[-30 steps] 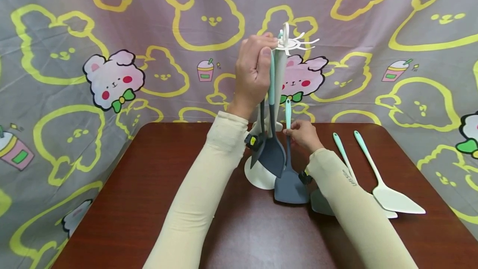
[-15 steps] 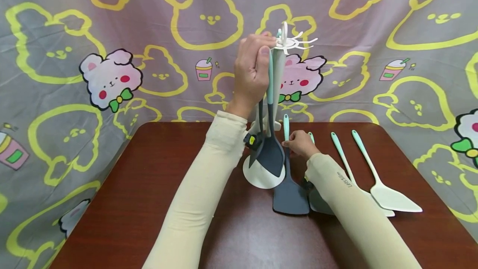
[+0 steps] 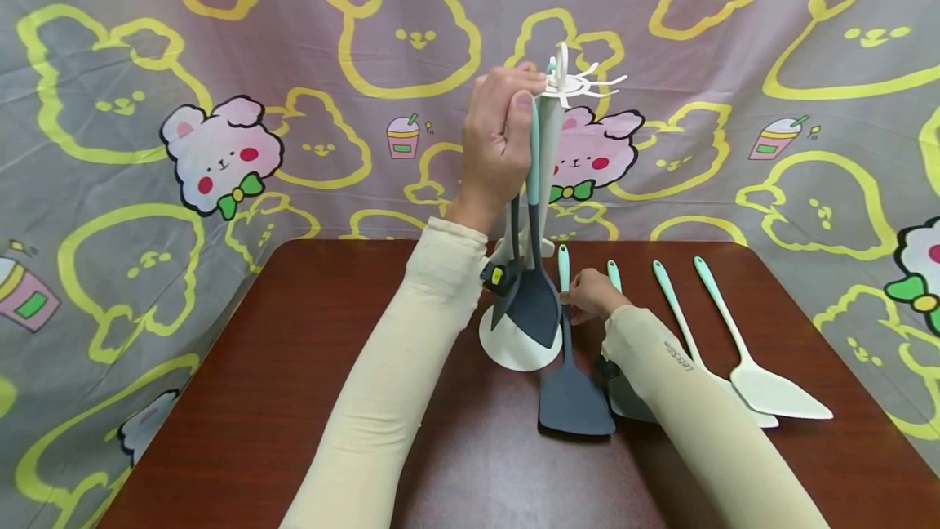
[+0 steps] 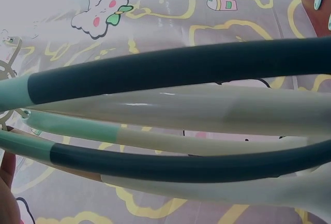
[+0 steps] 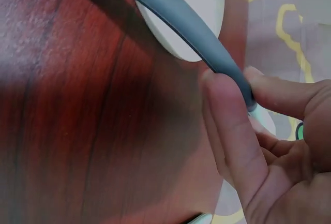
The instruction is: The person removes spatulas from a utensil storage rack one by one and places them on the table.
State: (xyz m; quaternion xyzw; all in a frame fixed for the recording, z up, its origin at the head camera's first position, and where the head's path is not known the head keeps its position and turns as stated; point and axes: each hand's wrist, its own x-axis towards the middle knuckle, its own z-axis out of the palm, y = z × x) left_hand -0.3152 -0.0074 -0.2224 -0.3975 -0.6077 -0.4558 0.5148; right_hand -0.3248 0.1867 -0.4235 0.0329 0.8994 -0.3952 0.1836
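Note:
At the top of a white utensil stand (image 3: 552, 162), my left hand (image 3: 498, 133) grips the rack, its thumb beside a mint handle. Dark grey utensils (image 3: 534, 304) with mint handle ends hang under that hand; the left wrist view also has a pale utensil (image 4: 170, 142) hanging among them. My right hand (image 3: 595, 295) pinches the shaft of a dark grey spatula (image 3: 576, 406) between thumb and fingers. The spatula's wide blade is low at the table, right of the stand's round base (image 3: 517, 348). In the right wrist view the pinched shaft (image 5: 191, 27) curves over the wood.
Right of my right hand lie a partly hidden dark utensil (image 3: 630, 398), a pale utensil (image 3: 683, 325) under the forearm, and a cream turner (image 3: 782, 390). Bare hooks (image 3: 598, 88) point right from the stand's top. A patterned cloth (image 3: 294, 64) hangs behind the brown table (image 3: 316, 366).
My right hand has lowered the dark grey spatula and brought it toward me, down beside the stand's base. A mint handle behind that hand has come into view. The left hand stays put.

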